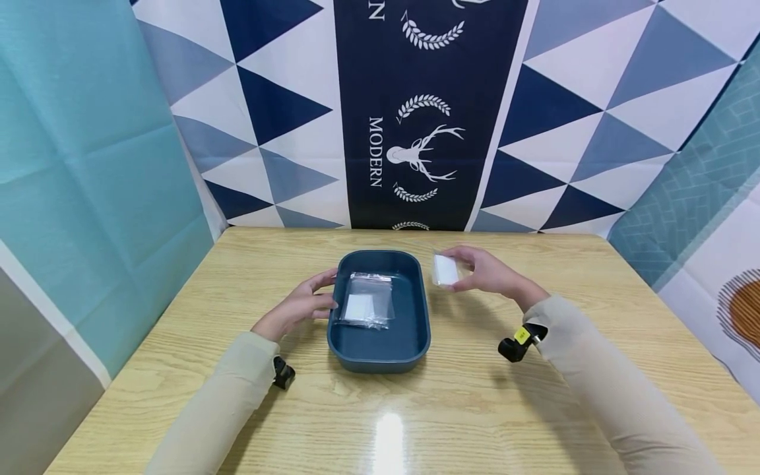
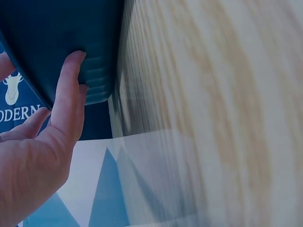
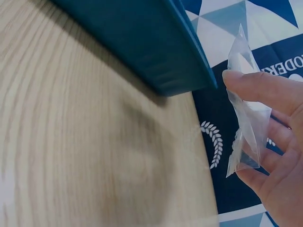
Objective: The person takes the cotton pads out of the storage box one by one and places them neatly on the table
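Note:
A dark blue rectangular tray [image 1: 380,365] stands on the wooden table. Inside it lie clear plastic bags [image 1: 367,302], stacked, with a white piece showing through. My left hand [image 1: 304,305] is at the tray's left side; in the left wrist view its fingers [image 2: 68,90] stretch along the outer wall and touch it. To the right of the tray, my right hand [image 1: 489,274] pinches a small clear plastic bag [image 1: 445,270] with a white flat piece inside. In the right wrist view the thumb and fingers grip that bag [image 3: 251,127] by its edges, above the table.
The pale wooden table [image 1: 463,409] ends at a patterned cloth backdrop [image 1: 410,132] behind the tray. Light blue cloth [image 1: 101,165] hangs at the left. Small black wrist cameras [image 1: 514,348] jut out beneath the sleeves.

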A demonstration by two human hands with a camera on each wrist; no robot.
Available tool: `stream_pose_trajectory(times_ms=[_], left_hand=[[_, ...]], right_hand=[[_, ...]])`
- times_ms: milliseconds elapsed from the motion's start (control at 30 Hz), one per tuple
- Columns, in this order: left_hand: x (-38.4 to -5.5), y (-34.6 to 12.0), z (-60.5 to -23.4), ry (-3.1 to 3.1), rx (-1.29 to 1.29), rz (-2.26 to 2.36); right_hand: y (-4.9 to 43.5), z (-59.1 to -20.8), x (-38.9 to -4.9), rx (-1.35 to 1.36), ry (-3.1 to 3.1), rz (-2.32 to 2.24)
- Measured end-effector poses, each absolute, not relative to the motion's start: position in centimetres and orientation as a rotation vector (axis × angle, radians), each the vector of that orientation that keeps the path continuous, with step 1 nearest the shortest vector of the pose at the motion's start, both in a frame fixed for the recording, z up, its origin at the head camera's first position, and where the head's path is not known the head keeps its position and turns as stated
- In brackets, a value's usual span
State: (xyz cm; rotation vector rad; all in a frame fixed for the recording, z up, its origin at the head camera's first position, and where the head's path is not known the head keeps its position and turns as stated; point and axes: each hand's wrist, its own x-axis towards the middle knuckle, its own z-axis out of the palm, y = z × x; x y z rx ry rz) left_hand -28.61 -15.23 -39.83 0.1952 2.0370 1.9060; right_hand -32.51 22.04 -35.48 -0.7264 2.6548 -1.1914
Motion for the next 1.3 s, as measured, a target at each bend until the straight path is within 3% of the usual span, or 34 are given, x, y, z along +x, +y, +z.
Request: stream_pose_trajectory(times_ms=[667, 1300], left_hand=[[-28.9, -15.4, -39.6, 2.039, 0.215, 1.885], [-29.0, -15.3, -39.8, 2.036, 0.207, 1.89]], right_hand=[[22.5, -39.1, -33.0, -0.632, 2.643, -1.183], [22.8, -40.1, -33.1, -0.641, 2.675, -1.072]])
